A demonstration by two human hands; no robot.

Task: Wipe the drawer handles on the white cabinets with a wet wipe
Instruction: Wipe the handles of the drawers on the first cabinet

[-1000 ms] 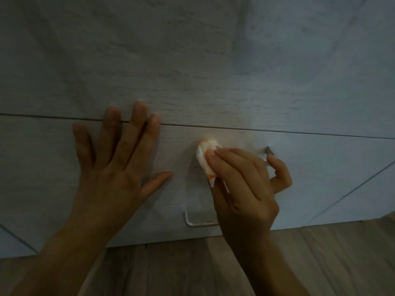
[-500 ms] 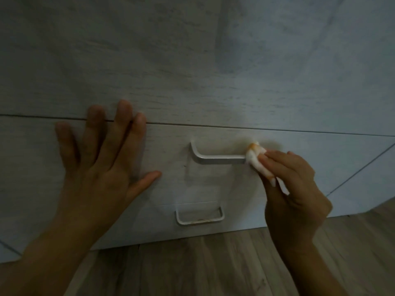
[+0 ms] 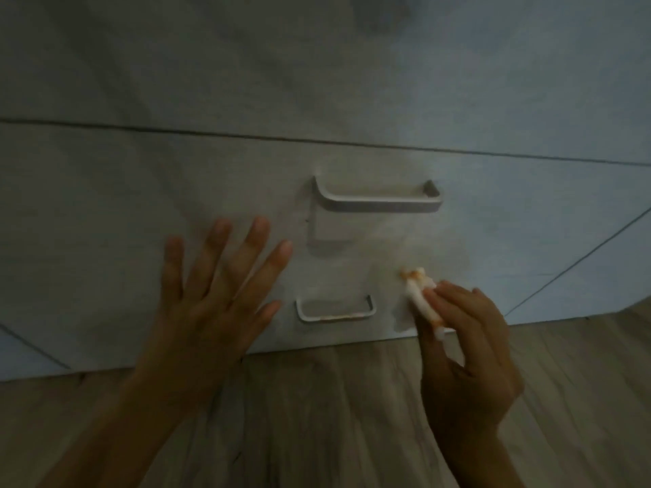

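Fingers [image 3: 252,248] of your left hand [image 3: 211,304] spread straight over the white cabinet's [image 3: 105,206] drawer front and hold nothing; whether they touch it cannot be told. Just right of them are two drawer handles: the long upper handle [image 3: 378,204] and, below it, the smaller lower handle [image 3: 334,313], streaked with orange-brown marks along its bar. Further right, your right hand [image 3: 468,346] pinches the folded wet wipe [image 3: 419,295] between thumb and fingers. The wipe's orange-stained tip sits right of the lower handle, touching neither handle. Wooden floor [image 3: 352,417] runs beneath.
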